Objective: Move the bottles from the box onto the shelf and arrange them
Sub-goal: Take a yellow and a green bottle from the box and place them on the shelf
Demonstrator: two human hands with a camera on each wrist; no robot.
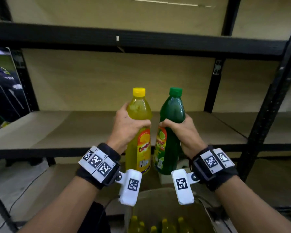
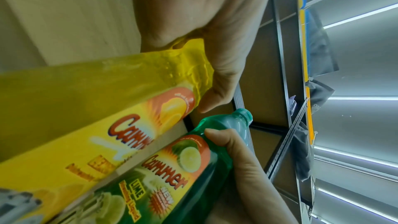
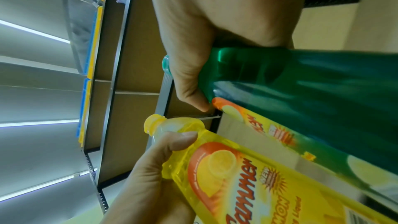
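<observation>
Fingers [image 1: 142, 122] of each hand grip one upright bottle [image 1: 139, 132].

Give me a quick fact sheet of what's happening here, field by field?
left hand: left hand grips the yellow bottle at its shoulder
right hand: right hand grips the green bottle at its shoulder
bottles: both upright, capped, side by side, held in front of the shelf
shelf: shelf board ahead, no bottles on it in view
box: box below the hands, more yellow-capped bottles inside
stage: both bottles lifted out, not yet set down
</observation>
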